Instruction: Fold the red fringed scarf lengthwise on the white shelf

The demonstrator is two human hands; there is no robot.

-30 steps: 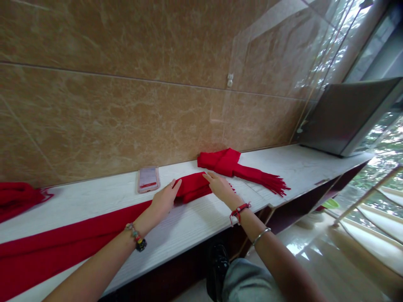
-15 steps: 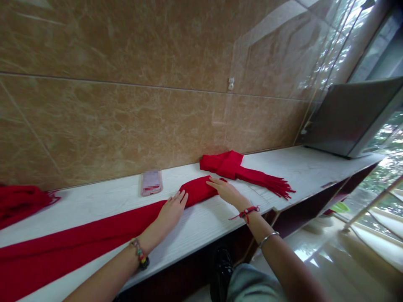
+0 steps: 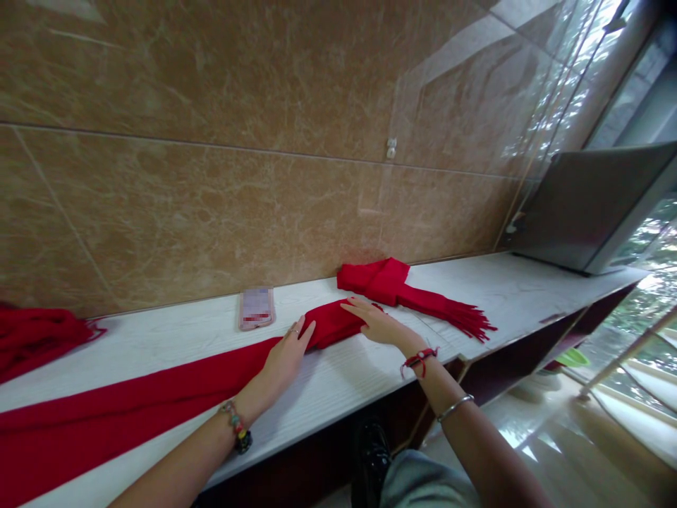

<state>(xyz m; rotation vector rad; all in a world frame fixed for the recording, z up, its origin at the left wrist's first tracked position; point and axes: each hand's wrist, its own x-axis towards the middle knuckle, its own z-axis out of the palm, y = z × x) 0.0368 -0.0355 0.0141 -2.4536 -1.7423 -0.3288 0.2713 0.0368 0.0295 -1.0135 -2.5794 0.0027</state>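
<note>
A long red scarf (image 3: 174, 395), folded lengthwise, runs from the lower left across the white countertop (image 3: 328, 384). My left hand (image 3: 283, 356) rests on top of it, fingers stretched and slightly apart, near a spot where the cloth puckers. Farther right, my right hand (image 3: 378, 324) lies over the scarf's end with its fingers extended flat. Part of that end is hidden under the palm. Just behind it, a second red scarf (image 3: 388, 282) is folded over itself, its fringe spread to the right.
A phone (image 3: 257, 309) lies by the tiled wall (image 3: 211, 212). More bunched red cloth (image 3: 39, 339) sits at the far left. A large grey box-shaped appliance (image 3: 587, 212) stands on the counter's right end. Below the counter are open shelves (image 3: 508, 374).
My left hand's fingers have shifted slightly, and the cloth beside them is more puckered. The right hand has moved slightly left along the scarf's end. The view has tilted a little.
</note>
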